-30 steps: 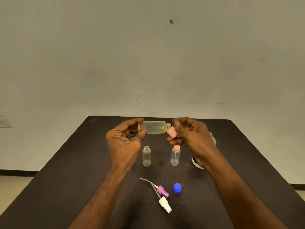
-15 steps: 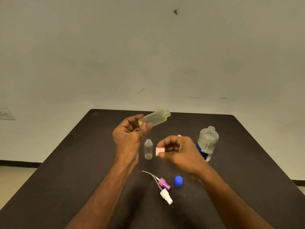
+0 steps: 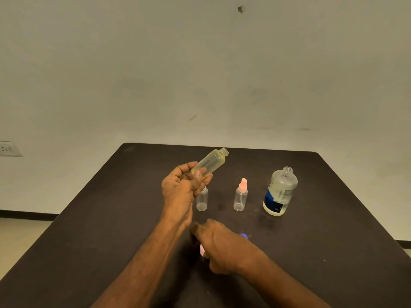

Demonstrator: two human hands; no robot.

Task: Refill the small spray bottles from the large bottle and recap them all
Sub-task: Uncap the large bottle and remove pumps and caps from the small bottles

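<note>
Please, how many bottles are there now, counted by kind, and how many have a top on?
Yellowish bottle, uncapped, held tilted in the left hand: 1
Small clear bottle, open neck: 1
Small clear bottle with pink spray top: 1
Large bottle, uncapped: 1
Total: 4 bottles, 1 with a top on.

Your right hand [image 3: 219,247] covers most of the blue cap [image 3: 244,235] and all but a sliver of a pink piece [image 3: 202,250], so you cannot tell what it grips. Your left hand [image 3: 181,190] hides the small open bottle's [image 3: 202,200] neck. The large bottle's [image 3: 279,192] label is unreadable.
</note>
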